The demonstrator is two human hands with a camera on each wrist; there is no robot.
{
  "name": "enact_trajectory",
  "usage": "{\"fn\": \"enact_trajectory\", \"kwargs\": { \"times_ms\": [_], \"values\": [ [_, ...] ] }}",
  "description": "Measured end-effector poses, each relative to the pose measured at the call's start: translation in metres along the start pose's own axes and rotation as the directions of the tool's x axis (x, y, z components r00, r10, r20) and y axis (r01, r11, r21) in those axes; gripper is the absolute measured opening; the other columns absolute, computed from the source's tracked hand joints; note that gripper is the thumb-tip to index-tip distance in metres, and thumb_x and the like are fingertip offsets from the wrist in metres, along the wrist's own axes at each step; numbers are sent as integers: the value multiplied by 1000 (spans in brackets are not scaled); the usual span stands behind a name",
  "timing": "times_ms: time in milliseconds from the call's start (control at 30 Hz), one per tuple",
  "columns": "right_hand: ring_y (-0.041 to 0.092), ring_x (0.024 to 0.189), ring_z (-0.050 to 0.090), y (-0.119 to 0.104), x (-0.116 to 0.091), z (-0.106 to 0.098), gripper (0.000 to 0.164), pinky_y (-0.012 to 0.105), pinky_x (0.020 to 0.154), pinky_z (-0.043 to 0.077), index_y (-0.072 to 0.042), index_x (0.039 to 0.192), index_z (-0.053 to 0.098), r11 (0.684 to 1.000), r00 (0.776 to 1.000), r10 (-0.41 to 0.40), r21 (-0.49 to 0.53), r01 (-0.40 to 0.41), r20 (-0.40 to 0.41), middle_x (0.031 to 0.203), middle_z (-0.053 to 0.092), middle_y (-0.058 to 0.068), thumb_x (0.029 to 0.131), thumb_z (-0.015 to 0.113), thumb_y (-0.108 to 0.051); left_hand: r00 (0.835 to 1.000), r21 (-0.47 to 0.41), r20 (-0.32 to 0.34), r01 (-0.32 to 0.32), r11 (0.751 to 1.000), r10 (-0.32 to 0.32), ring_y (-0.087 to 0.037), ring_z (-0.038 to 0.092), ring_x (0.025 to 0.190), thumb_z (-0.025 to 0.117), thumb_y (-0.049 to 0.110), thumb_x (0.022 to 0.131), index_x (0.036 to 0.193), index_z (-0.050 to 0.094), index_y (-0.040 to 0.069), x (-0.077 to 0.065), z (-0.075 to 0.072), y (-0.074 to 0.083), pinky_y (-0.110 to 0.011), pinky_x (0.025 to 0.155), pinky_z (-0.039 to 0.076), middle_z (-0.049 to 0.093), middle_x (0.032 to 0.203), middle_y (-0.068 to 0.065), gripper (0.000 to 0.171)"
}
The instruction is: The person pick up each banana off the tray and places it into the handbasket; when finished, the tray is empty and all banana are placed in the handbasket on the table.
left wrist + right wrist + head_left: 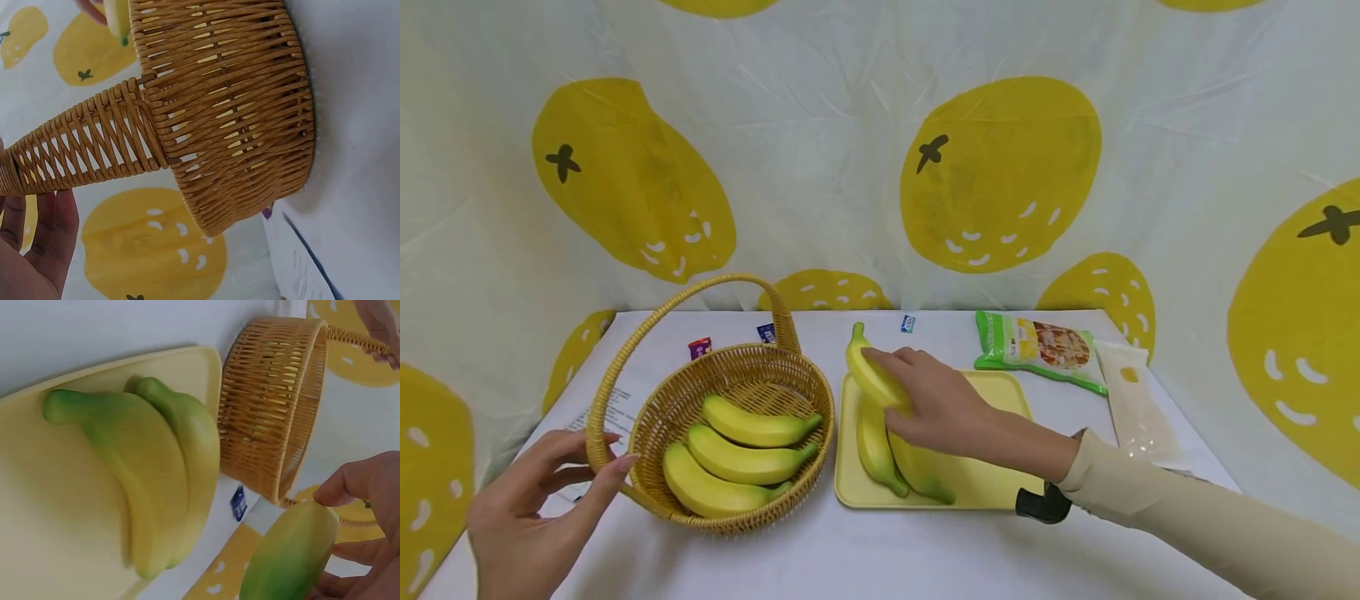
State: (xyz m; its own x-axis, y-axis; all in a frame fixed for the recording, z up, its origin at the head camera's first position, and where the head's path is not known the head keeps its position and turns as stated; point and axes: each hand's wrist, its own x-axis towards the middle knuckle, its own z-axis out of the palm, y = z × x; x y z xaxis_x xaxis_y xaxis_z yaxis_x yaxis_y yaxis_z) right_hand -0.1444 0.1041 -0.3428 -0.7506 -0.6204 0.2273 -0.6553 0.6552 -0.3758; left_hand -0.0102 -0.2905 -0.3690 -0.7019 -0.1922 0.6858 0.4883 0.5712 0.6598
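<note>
Holding one banana (pixel 874 382) above the left part of the yellow tray (pixel 992 479), pinched from opposite sides by thumb and fingers of the right hand (pixel 936 396), presumably for firmness while leaving the stem end free, just over two bananas (pixel 871 446) lying alongside each other. Pinching the handle (pixel 597 417) of the wicker basket (pixel 231 112) at near left with the left hand (pixel 542 500), likely to steady it close beside the tray, with three bananas (pixel 752 458) inside, curves aligned, perhaps to save room. Beyond, at far right, showing a green packet (pixel 1037 343) beside a white packet (pixel 1138 408), possibly placed there for reaching room.

2 bananas (pixel 874 448) partly hidden behind right hand (pixel 938 398), held banana (pixel 876 377).
</note>
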Motion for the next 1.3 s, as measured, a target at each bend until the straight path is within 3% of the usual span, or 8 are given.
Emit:
{"fn": "enact_trajectory", "kwargs": {
  "times_ms": [133,300,467,633,933,1167,1300],
  "values": [
    [21,104,61,-13,8,1,74,35,75,56,-13,158,48,998,998,-58,-7,58,21,128,63,9,87,69,-11,1000,-26,-2,-24,999,24,-9,68,82,83,-31,65,102,72,-12,0,0,-2,-13,76,58,72,95,-12,42],
    [23,109,61,-26,22,4,74,35,73,57,-15,160,46,991,989,-129,-36,132,66,132,63,11,89,68,-13,1000,19,4,7,1000,-7,-8,67,81,84,-30,65,100,73,-9,-2,-2,-1,-13,75,58,72,95,-10,43],
    [23,114,61,-35,38,9,75,34,72,56,-18,161,44,980,975,-183,-55,191,130,134,62,10,90,67,-15,998,-82,-26,-59,995,57,-10,68,82,83,-31,65,100,72,-14,-3,0,-7,-14,75,58,72,94,-14,41],
    [21,113,59,-42,52,18,75,32,71,54,-21,161,44,980,964,-175,-57,189,202,133,61,8,90,69,-15,994,-149,-30,-107,983,103,-12,69,83,83,-30,66,100,70,-17,-3,2,-9,-14,76,59,72,94,-17,38],
    [17,97,55,-63,85,38,76,28,57,47,-22,162,43,963,942,-219,-97,250,256,128,62,9,91,70,-18,995,-148,-37,-102,984,97,-11,69,83,80,-31,68,100,70,-19,-1,3,-1,-13,75,58,73,95,-13,36],
    [19,109,59,-70,113,54,76,29,63,52,-21,163,40,941,934,-219,-192,278,281,136,60,9,94,71,-23,997,-112,-39,-66,991,62,-11,69,82,81,-32,65,100,71,-16,-2,2,-2,-13,74,58,72,95,-14,40],
    [21,110,59,-69,125,65,76,30,64,53,-20,164,39,937,936,-202,-222,270,288,136,60,10,95,71,-23,996,-123,-42,-77,989,73,-12,69,83,80,-33,65,100,71,-16,-3,2,-5,-13,74,58,72,95,-16,40]
  ]
}}
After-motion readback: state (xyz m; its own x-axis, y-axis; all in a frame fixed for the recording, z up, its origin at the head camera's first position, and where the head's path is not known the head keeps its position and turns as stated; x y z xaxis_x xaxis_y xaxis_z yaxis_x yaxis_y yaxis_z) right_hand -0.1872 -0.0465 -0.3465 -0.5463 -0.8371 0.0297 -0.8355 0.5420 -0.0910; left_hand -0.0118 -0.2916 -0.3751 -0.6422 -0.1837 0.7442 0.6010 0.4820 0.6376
